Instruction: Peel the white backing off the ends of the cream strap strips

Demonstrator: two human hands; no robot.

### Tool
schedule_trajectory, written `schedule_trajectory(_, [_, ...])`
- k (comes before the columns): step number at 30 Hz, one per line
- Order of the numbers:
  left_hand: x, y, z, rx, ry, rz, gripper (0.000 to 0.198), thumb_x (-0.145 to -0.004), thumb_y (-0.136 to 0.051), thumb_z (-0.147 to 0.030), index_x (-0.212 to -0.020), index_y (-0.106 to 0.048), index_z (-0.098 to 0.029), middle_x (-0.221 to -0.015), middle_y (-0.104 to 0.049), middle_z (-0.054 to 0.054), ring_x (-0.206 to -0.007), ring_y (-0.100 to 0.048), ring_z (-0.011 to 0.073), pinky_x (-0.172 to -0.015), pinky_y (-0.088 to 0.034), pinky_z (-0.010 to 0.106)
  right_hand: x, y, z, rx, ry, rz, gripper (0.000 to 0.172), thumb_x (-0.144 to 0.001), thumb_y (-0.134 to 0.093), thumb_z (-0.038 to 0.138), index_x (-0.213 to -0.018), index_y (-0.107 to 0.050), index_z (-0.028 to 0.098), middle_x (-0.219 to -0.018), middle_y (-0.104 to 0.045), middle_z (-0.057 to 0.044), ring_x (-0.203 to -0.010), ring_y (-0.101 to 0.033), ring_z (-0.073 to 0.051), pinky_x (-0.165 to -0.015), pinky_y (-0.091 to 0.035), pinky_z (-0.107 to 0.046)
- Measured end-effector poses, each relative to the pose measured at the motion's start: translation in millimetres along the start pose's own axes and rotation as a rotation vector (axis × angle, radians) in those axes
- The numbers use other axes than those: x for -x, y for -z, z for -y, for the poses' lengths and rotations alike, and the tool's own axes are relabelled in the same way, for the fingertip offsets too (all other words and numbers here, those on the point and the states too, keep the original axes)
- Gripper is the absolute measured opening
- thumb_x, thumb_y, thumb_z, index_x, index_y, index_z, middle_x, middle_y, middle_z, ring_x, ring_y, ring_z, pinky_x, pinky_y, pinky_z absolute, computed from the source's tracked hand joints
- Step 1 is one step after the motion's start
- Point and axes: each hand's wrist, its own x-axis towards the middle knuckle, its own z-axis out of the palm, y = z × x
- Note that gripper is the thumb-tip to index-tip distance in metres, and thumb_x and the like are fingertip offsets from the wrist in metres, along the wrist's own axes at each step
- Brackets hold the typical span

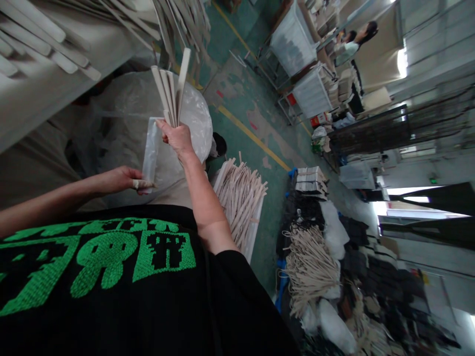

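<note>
Above a cluttered floor [267, 143], the right hand [180, 138] is clutching sticks [170, 91] tightly while the left hand [124, 180] is pinching a sleeve [151, 148], best held taut and open.

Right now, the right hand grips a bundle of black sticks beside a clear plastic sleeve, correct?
No. The head view shows the sticks in the right hand are pale beige, not black; they are beside the clear plastic sleeve.

Factory floor w/ piled strips [241, 198], bins [293, 39], yellow aisle line [252, 137].
</note>
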Motion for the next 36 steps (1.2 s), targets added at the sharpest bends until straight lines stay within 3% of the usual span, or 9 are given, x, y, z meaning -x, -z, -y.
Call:
schedule_trajectory(4, [-2.2, 4.1, 0.9, 0.023, 0.046, -0.042, 0.021, -0.069, -0.075, -0.002, -0.056, -0.075, -0.019, -0.058, -0.073, 0.006, -0.054, -0.065, 0.0141, -0.056, -0.053, 0.017, -3.5, -5.7, -8.4, -0.034, -0.038, 0.002, 0.019, -0.088, -0.071, 0.024, -0.093, -0.068, 0.006, -0.044, -0.045, 0.014, -0.046, -0.042, -0.003, -0.052, -0.037, -0.015])
schedule_trajectory(10, [-8.1, 16.7, 0.5, 0.4, 0.04, -0.322, 0.011, -0.067, -0.076, -0.005, -0.065, -0.077, -0.016, -0.069, -0.077, 0.01, -0.062, -0.07, 0.0162, -0.055, -0.058, 0.017, 28.1, -3.0, -30.9, -0.145, -0.191, 0.147, 0.03, -0.077, -0.084, 0.034, -0.088, -0.065, 0.013, -0.055, -0.052, 0.01, -0.051, -0.048, -0.005, -0.049, -0.045, -0.015])
schedule_trajectory(14, [-10.9, 21.6, -8.9, 0.687, -0.017, -0.464, 0.023, -0.082, -0.061, 0.0, -0.064, -0.069, -0.013, -0.058, -0.067, 0.004, -0.05, -0.062, 0.0123, -0.051, -0.058, 0.019, 62.3, -0.2, -44.6, -0.171, -0.303, 0.295, 0.039, -0.068, -0.089, 0.038, -0.089, -0.063, 0.017, -0.057, -0.051, 0.011, -0.05, -0.048, -0.005, -0.047, -0.046, -0.015])
schedule_trajectory(19, [-9.8, 22.6, -13.9, 0.833, 0.045, -0.484, 0.034, -0.098, -0.047, -0.009, -0.069, -0.064, -0.015, -0.058, -0.064, 0.0, -0.047, -0.059, 0.0097, -0.051, -0.058, 0.02, 95.1, -0.1, -55.6, -0.157, -0.378, 0.387, 0.045, -0.068, -0.088, 0.048, -0.08, -0.058, 0.018, -0.055, -0.051, 0.011, -0.047, -0.045, -0.004, -0.047, -0.046, -0.015])
schedule_trajectory(25, [-2.7, 12.2, -7.8, 0.632, -0.103, -0.379, 0.02, -0.087, -0.06, -0.007, -0.076, -0.076, -0.013, -0.081, -0.076, 0.009, -0.07, -0.069, 0.015, -0.069, -0.059, 0.023, 102.4, -3.4, -70.2, -0.146, -0.413, 0.363, 0.047, -0.065, -0.089, 0.049, -0.082, -0.06, 0.017, -0.058, -0.053, 0.009, -0.049, -0.046, -0.005, -0.048, -0.047, -0.017])
schedule_trajectory(28, [0.2, 7.9, -4.3, 0.374, -0.182, -0.357, 0.005, -0.075, -0.076, -0.013, -0.075, -0.079, -0.016, -0.081, -0.078, 0.006, -0.08, -0.07, 0.0182, -0.082, -0.057, 0.025, 100.9, -4.8, -74.7, -0.158, -0.374, 0.379, 0.043, -0.064, -0.091, 0.041, -0.086, -0.064, 0.017, -0.064, -0.055, 0.008, -0.054, -0.051, -0.006, -0.049, -0.047, -0.017])
schedule_trajectory(30, [1.0, 7.9, -2.3, 0.233, -0.223, -0.366, 0.012, -0.064, -0.084, -0.015, -0.073, -0.079, -0.02, -0.075, -0.077, 0.002, -0.085, -0.07, 0.0201, -0.088, -0.055, 0.026, 100.9, -5.1, -75.7, -0.16, -0.357, 0.397, 0.041, -0.063, -0.091, 0.035, -0.089, -0.066, 0.017, -0.067, -0.056, 0.007, -0.056, -0.052, -0.006, -0.049, -0.048, -0.017])
schedule_trajectory(36, [2.8, 6.5, -3.0, 0.197, -0.247, -0.339, 0.018, -0.055, -0.089, -0.014, -0.064, -0.077, -0.023, -0.066, -0.075, -0.001, -0.081, -0.071, 0.02, -0.08, -0.056, 0.025, 103.4, -5.7, -72.8, -0.137, -0.39, 0.429, 0.028, -0.07, -0.086, 0.021, -0.089, -0.066, 0.017, -0.069, -0.059, 0.006, -0.057, -0.052, -0.006, -0.048, -0.049, -0.015])
